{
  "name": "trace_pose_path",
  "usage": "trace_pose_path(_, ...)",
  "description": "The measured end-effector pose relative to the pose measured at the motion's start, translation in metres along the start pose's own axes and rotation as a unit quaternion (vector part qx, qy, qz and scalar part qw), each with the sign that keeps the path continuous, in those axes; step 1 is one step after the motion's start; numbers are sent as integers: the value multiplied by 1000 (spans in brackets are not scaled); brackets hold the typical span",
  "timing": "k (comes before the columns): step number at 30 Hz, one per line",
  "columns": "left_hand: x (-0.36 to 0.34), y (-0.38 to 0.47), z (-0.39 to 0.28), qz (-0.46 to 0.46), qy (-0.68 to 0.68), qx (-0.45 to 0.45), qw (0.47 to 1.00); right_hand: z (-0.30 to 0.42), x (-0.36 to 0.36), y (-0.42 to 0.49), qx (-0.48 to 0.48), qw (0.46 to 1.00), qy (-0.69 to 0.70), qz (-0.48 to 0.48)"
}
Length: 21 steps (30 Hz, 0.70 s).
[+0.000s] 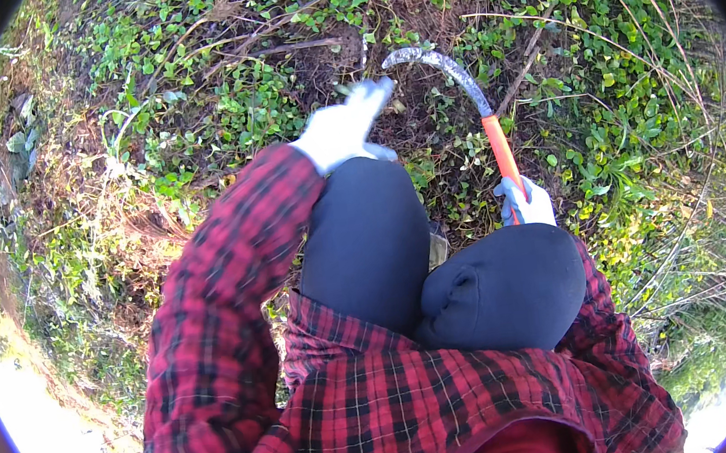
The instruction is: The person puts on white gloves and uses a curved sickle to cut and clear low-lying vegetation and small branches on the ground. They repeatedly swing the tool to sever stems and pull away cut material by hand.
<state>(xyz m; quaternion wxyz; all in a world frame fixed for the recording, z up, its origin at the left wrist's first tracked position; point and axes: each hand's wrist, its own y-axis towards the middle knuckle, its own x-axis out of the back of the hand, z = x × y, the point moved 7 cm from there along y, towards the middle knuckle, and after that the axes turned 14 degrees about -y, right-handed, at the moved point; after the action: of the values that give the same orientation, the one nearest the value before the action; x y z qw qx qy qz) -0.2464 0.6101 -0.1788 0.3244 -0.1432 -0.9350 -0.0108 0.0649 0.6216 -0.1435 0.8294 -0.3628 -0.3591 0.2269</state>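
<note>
My right hand (532,202), in a white and grey work glove, grips the orange handle (502,149) of a hand sickle. The sickle's curved metal blade (446,66) arcs up and to the left over the ground plants, its surface scuffed and dirty. Beyond my left knee, my left hand (346,125) in a white glove is blurred and overexposed. Its fingers reach towards the blade's tip, spread from the thumb, and nothing shows between them. Low leafy vines (245,116) and bare soil (420,104) lie around both hands.
My bent knees (371,239) in dark trousers stand between my arms. Dry twigs (529,66) and long thin stems (650,57) cross the growth at right. A dead stick (297,46) lies ahead. Dry grass (150,225) spreads to the left.
</note>
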Motion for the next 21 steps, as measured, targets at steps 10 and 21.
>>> trace_pose_path(10,-88,31,49,203,217,64,953,-6,-4,9,9,994,-107,5)
trace_pose_path(21,-33,-76,52,212,203,169,941,-229,4,-65,-4,986,-151,-74)
